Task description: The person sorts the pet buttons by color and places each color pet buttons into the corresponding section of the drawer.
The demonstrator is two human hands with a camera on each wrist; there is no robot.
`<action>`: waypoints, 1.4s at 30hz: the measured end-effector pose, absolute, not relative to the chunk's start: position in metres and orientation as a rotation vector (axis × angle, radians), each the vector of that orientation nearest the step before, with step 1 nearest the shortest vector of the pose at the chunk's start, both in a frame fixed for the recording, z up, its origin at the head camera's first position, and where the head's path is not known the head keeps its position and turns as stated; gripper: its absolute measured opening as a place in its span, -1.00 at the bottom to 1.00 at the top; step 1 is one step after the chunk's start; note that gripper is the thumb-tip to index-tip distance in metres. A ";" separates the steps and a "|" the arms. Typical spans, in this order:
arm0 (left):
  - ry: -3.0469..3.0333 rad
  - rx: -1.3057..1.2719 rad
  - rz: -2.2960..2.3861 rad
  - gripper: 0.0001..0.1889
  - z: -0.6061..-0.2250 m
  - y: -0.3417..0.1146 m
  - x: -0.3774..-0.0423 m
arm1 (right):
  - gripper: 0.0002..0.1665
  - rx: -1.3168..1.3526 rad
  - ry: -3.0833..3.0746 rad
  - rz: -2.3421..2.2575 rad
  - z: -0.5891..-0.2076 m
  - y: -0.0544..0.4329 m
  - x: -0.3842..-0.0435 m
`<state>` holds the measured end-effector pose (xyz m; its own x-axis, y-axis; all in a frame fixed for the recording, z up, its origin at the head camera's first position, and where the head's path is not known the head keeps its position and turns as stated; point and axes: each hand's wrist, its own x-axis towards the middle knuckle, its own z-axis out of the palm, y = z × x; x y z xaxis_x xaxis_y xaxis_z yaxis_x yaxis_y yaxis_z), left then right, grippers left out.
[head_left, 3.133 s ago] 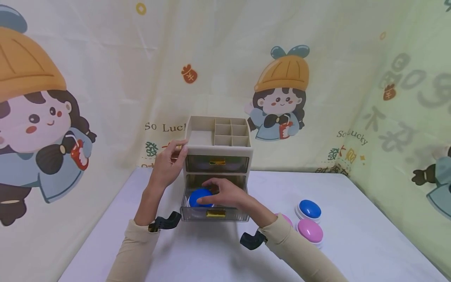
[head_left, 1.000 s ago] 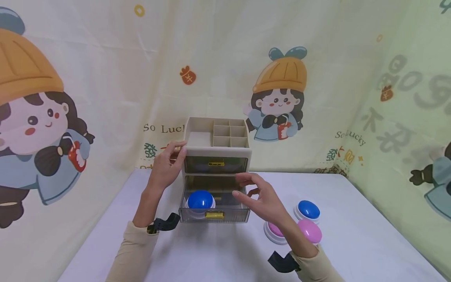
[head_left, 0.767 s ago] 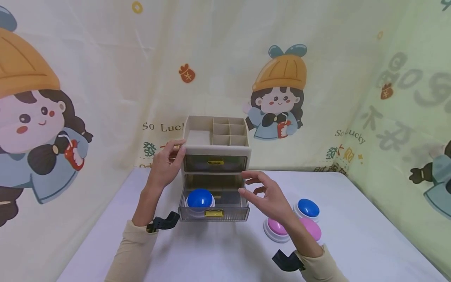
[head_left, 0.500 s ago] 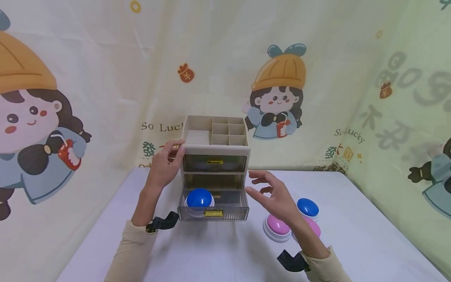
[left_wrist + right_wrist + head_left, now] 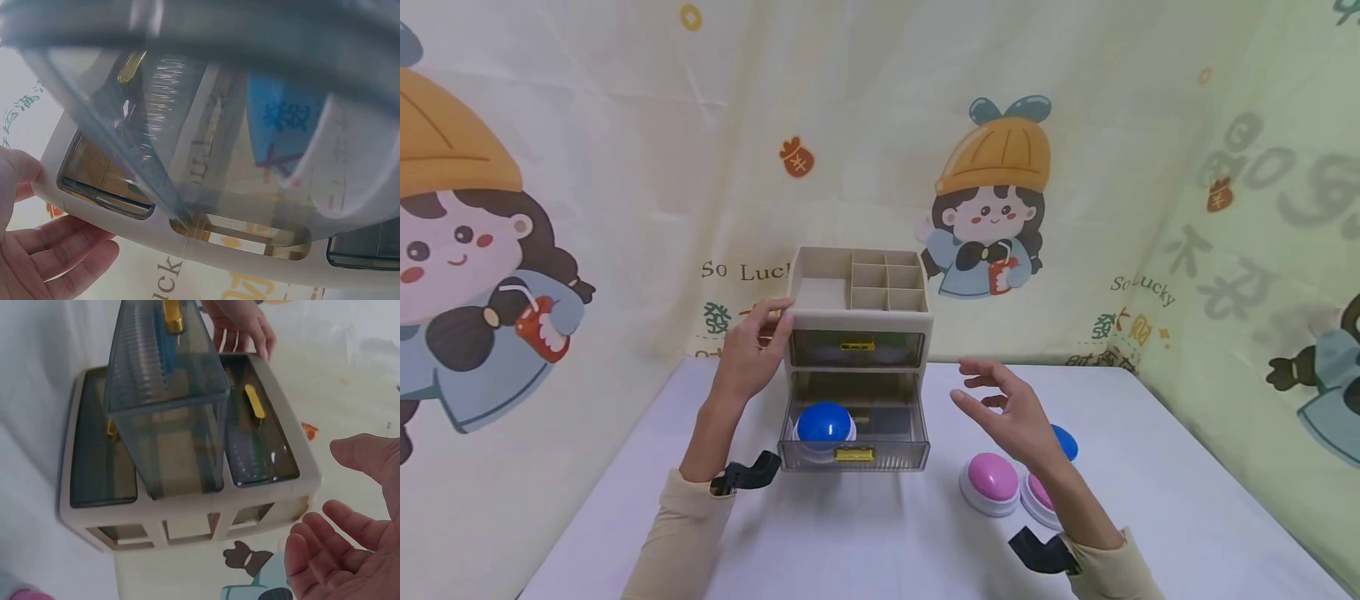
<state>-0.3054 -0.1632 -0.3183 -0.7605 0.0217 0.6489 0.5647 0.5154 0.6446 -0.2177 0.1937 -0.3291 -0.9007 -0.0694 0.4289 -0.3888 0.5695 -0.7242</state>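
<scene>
Cabinet stood near the far edge of the desk, left hand gripping its side, probably for steadiness; right hand hung wide, empty; blue button sat front-left in the drawer.

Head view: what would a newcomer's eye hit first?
Probably the bright blue dome in the left part of the organizer's pulled-out drawer. Next, two pink domes on the table below the right hand. Then the big orange-hatted cartoon figures on the backdrop.
</scene>
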 end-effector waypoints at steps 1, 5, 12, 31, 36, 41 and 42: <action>-2.178 -0.478 -1.221 -0.55 -0.318 -0.163 -0.305 | -0.33 0.365 -2.455 1.259 -0.330 0.196 -0.218; -2.179 -0.482 -1.218 -0.56 -0.318 -0.163 -0.305 | -0.36 0.350 -2.472 1.295 -0.334 0.203 -0.219; -2.181 -0.477 -1.219 -0.56 -0.317 -0.163 -0.304 | -0.36 0.359 -2.497 1.217 -0.344 0.205 -0.220; -2.177 -0.474 -1.226 -0.56 -0.319 -0.163 -0.306 | -0.37 0.288 -2.537 1.130 -0.363 0.224 -0.219; -2.175 -0.473 -1.223 -0.56 -0.319 -0.163 -0.306 | -0.34 0.271 -2.545 1.136 -0.367 0.230 -0.220; -2.176 -0.472 -1.222 -0.55 -0.319 -0.163 -0.306 | -0.35 0.263 -2.544 1.137 -0.369 0.237 -0.220; -2.174 -0.473 -1.222 -0.55 -0.319 -0.163 -0.306 | -0.35 0.263 -2.543 1.133 -0.369 0.239 -0.220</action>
<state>-0.3062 -0.1631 -0.3189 -0.7604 0.0182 0.6492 0.5642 0.5138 0.6463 -0.2202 0.2386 -0.3693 -0.9239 -0.0291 0.3816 -0.3032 0.6641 -0.6834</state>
